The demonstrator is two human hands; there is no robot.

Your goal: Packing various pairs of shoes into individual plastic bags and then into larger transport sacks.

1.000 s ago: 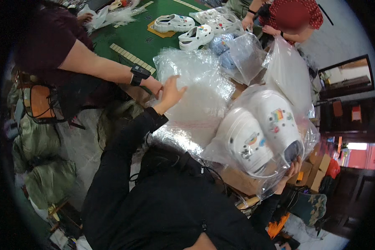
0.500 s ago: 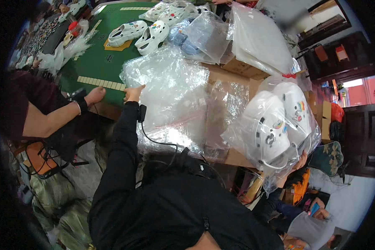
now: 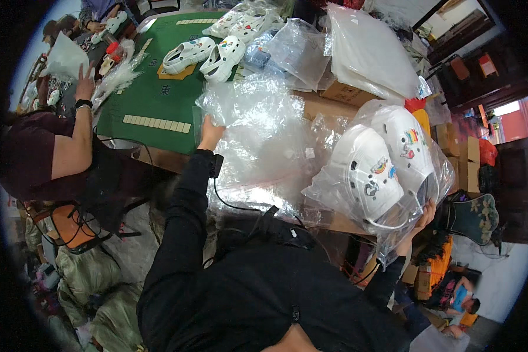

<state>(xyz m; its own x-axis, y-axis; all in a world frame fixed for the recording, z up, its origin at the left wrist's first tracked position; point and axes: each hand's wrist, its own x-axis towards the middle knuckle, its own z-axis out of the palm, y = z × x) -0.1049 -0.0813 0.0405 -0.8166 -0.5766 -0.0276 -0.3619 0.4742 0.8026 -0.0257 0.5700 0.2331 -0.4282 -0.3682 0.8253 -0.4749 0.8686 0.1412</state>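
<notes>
My right hand (image 3: 426, 216) grips the near right corner of a clear plastic bag. Inside it lies a pair of white clogs (image 3: 366, 176) with colourful charms, tilted over the right of the table. My left hand (image 3: 212, 134) is at the left edge of a flat, shiny clear plastic bag (image 3: 255, 135), thumb and fingers closed on that edge; some of the fingers are hidden. This bag lies in front of me, with a reddish line across its near part. Another clear bag (image 3: 328, 129) lies partly behind the bagged clogs.
A pair of white clogs (image 3: 222, 58) stands on the green table (image 3: 152, 105), with more clogs (image 3: 246, 20) behind. Plastic sheets (image 3: 369, 53) lie on a cardboard box (image 3: 349, 92). At left, a co-worker's hand (image 3: 84, 85) rises near a white bag.
My left hand and the flat bag have shifted right. My right hand keeps hold of the bagged clogs, which sit slightly more upright. The co-worker's hand has risen away from the table edge.
</notes>
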